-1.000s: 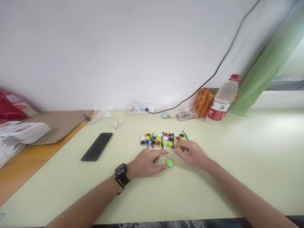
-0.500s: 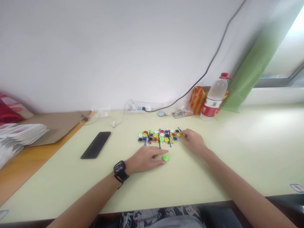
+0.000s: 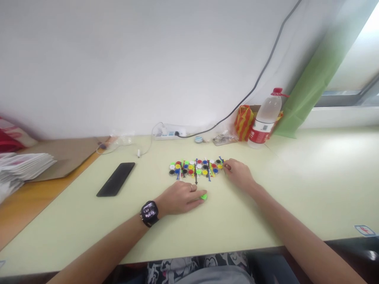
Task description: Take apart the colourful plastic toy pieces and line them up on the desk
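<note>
My left hand (image 3: 179, 197), with a black watch on the wrist, rests on the pale green table (image 3: 310, 177). Its fingertips pinch a small green round piece (image 3: 203, 196). Beyond it lies a tight cluster of coloured round pieces and thin sticks (image 3: 196, 167) in red, blue, yellow, green, white and black. My right hand (image 3: 239, 174) is at the right end of that cluster, fingers curled together on a small piece there; I cannot make out which one.
A black phone (image 3: 115, 179) lies to the left. A power strip (image 3: 169, 134) with cables sits by the wall. A water bottle (image 3: 264, 119) and an orange striped bag (image 3: 244, 122) stand at the back right. Stacked papers (image 3: 20, 167) lie far left.
My right hand moved from near the green piece up to the right end of the cluster. My left hand's fingers closed onto the green piece. The view tilted slightly.
</note>
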Available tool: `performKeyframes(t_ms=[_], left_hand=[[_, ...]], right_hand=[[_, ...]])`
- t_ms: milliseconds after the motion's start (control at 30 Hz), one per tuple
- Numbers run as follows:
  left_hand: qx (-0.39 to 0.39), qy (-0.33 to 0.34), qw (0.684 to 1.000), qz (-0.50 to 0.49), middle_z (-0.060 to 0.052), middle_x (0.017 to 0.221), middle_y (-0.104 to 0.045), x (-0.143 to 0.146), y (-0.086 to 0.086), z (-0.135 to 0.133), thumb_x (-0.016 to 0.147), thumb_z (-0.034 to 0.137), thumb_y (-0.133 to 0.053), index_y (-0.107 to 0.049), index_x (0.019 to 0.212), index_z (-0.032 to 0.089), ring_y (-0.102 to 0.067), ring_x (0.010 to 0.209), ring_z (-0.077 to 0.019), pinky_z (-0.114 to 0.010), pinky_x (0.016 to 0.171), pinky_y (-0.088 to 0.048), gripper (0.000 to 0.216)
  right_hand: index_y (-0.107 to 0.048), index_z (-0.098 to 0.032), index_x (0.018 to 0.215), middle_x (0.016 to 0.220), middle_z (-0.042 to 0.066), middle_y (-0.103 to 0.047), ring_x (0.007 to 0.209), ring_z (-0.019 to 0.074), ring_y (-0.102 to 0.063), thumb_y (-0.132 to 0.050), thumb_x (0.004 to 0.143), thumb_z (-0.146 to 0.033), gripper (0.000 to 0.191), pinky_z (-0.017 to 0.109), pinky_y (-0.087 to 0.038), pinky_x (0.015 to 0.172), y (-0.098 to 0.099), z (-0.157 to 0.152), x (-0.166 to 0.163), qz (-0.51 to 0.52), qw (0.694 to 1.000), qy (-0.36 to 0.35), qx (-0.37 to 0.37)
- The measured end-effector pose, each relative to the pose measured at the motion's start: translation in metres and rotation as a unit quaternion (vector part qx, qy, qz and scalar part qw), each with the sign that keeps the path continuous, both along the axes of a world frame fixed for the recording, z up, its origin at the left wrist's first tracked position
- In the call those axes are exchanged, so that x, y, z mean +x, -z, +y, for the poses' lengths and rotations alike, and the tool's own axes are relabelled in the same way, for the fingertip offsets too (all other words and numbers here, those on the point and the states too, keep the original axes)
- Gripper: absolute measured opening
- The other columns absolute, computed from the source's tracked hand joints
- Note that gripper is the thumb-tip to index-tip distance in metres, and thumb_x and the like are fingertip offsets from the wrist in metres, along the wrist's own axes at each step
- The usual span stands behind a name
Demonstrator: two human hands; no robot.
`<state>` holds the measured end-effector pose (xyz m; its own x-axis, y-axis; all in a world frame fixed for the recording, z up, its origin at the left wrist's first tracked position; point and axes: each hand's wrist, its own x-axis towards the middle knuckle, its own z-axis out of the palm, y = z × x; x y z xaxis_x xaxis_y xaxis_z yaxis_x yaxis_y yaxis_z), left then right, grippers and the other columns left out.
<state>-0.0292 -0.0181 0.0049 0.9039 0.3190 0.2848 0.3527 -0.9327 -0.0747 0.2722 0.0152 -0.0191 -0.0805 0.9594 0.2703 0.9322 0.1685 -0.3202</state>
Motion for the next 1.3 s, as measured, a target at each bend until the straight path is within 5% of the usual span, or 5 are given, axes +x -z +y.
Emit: performKeyframes(t_ms=[233,500,833,1133,1300], left_hand=[[-0.015,0.005,1.0,-0.008,-0.004,0.072,-0.067,0.008,0.0,-0.001,0.101,0.034,-0.051,-0.069,0.1,0.019,-0.06,0.062,-0.0187,-0.035,0.056,-0.032,0.023],[-0.204,-0.057,0.974,-0.079,0.0,0.072,-0.067,0.002,-0.005,-0.008,0.098,0.04,-0.06,-0.071,0.107,0.023,-0.062,0.066,-0.0155,-0.029,0.065,-0.04,0.022],[-0.246,-0.11,0.938,-0.219,0.0,0.08,-0.064,-0.004,-0.012,0.0,0.092,0.038,-0.069,-0.071,0.108,0.021,-0.053,0.064,-0.0117,-0.026,0.063,-0.043,0.023],[-0.474,-0.121,0.822,-0.293,-0.006,0.101,-0.07,0.005,0.003,-0.002,0.087,0.035,-0.075,-0.07,0.108,0.017,-0.067,0.079,-0.014,-0.029,0.079,-0.058,0.028],[-0.58,-0.125,0.752,-0.286,-0.004,0.087,-0.071,0.007,0.01,0.0,0.085,0.035,-0.079,-0.07,0.11,0.016,-0.07,0.073,-0.014,-0.028,0.073,-0.058,0.032]], right_hand=[[-0.065,-0.022,0.09,0.097,0.004,-0.07,0.083,0.0185,-0.06,-0.052,0.092,-0.013,0.016,0.029,-0.034,0.065,0.0,0.0,0.0,0.004,1.0,0.0,0.004],[-0.056,-0.023,0.093,0.098,0.006,-0.069,0.084,0.0216,-0.063,-0.048,0.094,-0.022,0.008,0.03,-0.04,0.067,0.004,0.001,0.001,0.069,0.996,-0.011,0.05],[-0.046,-0.026,0.099,0.074,0.001,-0.07,0.064,0.0204,-0.063,-0.042,0.099,-0.033,0.009,0.03,-0.043,0.063,-0.006,-0.009,-0.01,0.242,0.969,-0.037,0.029],[-0.048,-0.025,0.089,0.069,-0.002,-0.066,0.061,0.0158,-0.057,-0.052,0.094,-0.037,0.013,0.027,-0.049,0.061,-0.022,-0.028,-0.03,0.298,0.946,-0.125,0.005],[-0.055,-0.024,0.087,0.079,0.002,-0.069,0.072,0.018,-0.064,-0.058,0.092,-0.035,0.012,0.032,-0.055,0.07,-0.021,-0.033,-0.034,0.312,0.932,-0.184,-0.005]])
